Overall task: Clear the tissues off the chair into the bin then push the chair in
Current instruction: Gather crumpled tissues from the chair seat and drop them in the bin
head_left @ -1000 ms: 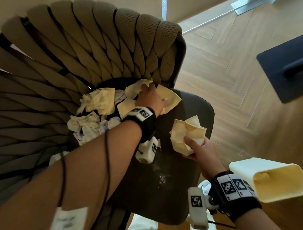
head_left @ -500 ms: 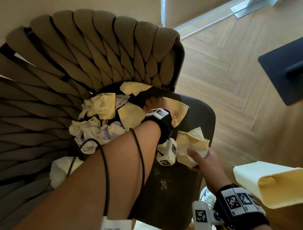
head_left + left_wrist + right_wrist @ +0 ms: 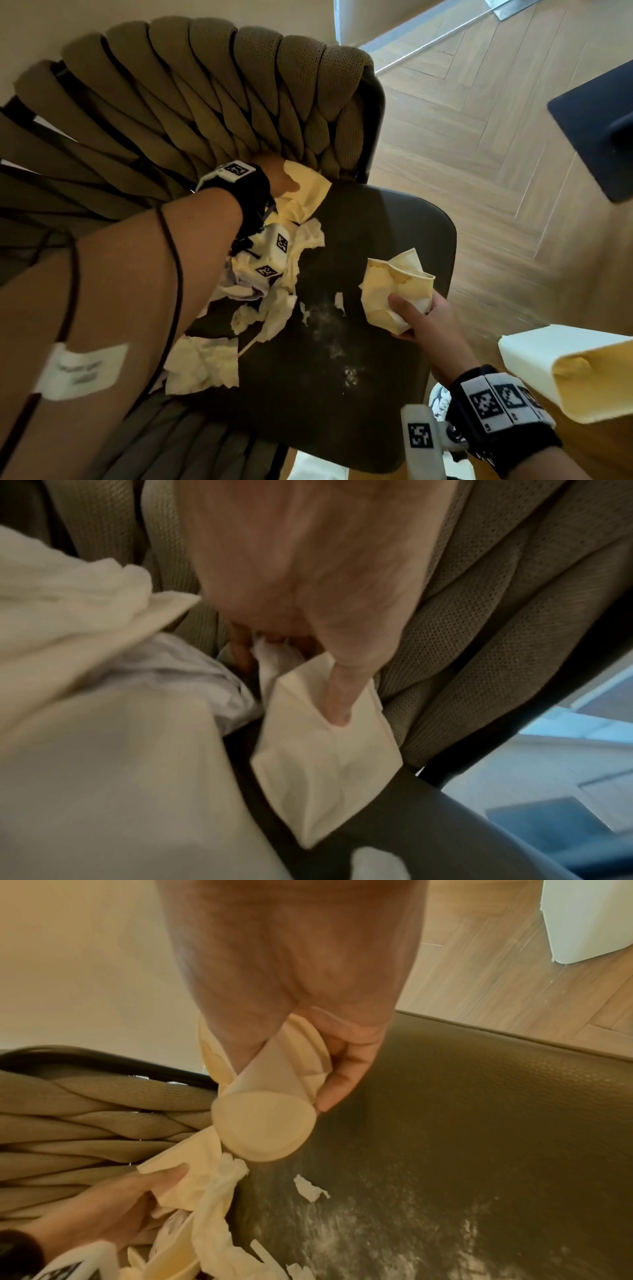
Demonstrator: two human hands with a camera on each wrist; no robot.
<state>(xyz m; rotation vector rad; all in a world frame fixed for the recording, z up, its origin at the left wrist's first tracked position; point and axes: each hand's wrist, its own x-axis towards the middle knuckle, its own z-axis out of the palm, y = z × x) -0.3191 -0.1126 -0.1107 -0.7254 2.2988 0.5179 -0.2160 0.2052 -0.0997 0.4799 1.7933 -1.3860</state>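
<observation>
The chair [image 3: 376, 260] has a dark seat and a woven olive backrest [image 3: 212, 96]. Several crumpled cream tissues [image 3: 274, 294] lie along the seat's left side, and one larger tissue [image 3: 202, 366] is near the front left. My left hand [image 3: 279, 178] reaches to the back of the seat by the backrest. There its fingers and thumb [image 3: 337, 704] pinch a folded tissue [image 3: 325, 756]. My right hand [image 3: 411, 315] holds a crumpled paper cup [image 3: 263, 1131] above the seat's right side. The cream bin [image 3: 534, 356] stands on the floor to the right of that hand.
White crumbs and a small tissue scrap [image 3: 339, 303] are scattered mid-seat. A dark blue object [image 3: 596, 130] sits on the wooden herringbone floor [image 3: 479, 171] at upper right. A shoe [image 3: 438, 401] shows by the seat's front right corner. A pale wall is behind the chair.
My left hand has moved from the middle of the tissue pile to the seat's back by the backrest and taken a folded tissue. The right hand keeps holding the cup.
</observation>
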